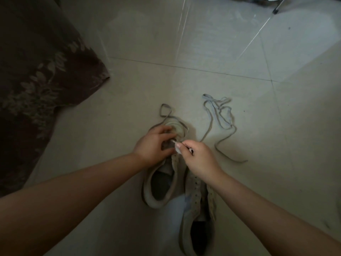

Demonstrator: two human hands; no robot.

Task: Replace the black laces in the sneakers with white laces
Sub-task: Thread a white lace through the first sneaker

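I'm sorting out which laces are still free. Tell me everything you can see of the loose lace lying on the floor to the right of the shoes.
The loose lace is a flat, pale, fabric-looking strip lying slack on the tiled floor, right of the sneakers. Its far part is bunched in overlapping loops; one end trails out to the right, another strand runs toward the right hand. Whether they touch is unclear.

Left hand (153,145): covers the front eyelets and part of the toe of the far sneaker (162,174).
Right hand (198,157): pinches a lace end (178,149); the tip inside the pinch is hidden.
Near sneaker (195,218): toe hidden under the right wrist; heel cut off by the bottom edge.
Lace colour: dim light, cannot be told with certainty.
Patterned cloth (36,80): far left of the grip, cut off by the left edge.
Top-right corner: objects cut off, too small to identify.
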